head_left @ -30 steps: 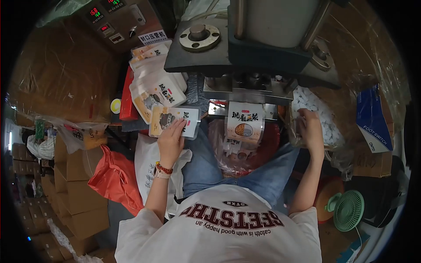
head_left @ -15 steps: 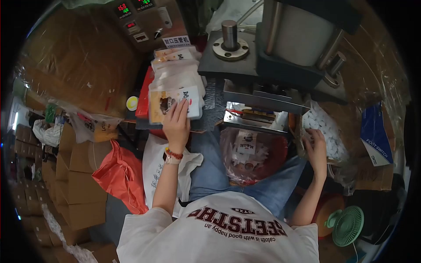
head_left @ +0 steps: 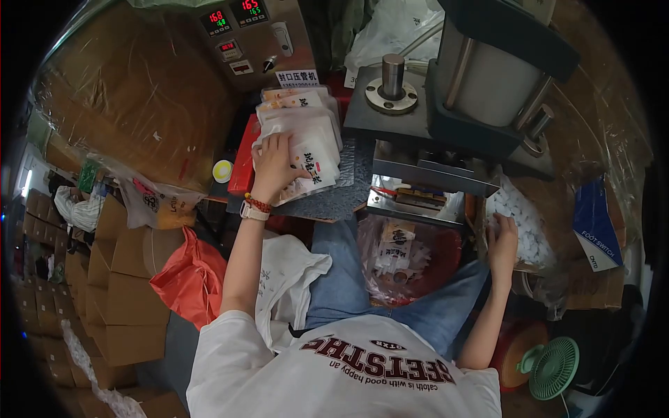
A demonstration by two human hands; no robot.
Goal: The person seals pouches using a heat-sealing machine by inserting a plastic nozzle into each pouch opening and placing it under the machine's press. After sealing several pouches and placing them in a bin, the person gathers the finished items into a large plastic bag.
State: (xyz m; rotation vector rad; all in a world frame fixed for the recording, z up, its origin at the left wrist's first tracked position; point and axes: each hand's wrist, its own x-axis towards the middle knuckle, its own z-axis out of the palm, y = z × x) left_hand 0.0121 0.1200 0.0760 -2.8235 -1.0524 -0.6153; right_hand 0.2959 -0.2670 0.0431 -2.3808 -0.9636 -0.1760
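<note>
On the left, I see the left hand wide on stacked pouches; at right, right hand beside white pieces, can't tell if holding anything.

Two hands, one fan and seemingly over three pouches show.

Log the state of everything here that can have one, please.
Left hand: spread on the pouches.
Pouches: stacked, overlapping.
Right hand: fingers curled by the white pieces, grip unclear.
White pieces: heaped loose.
Press: upper plate raised off the lower block.
Digital displays: lit.
Red basin: plastic-lined, holding printed packs.
Green fan: spinning unclear.
</note>
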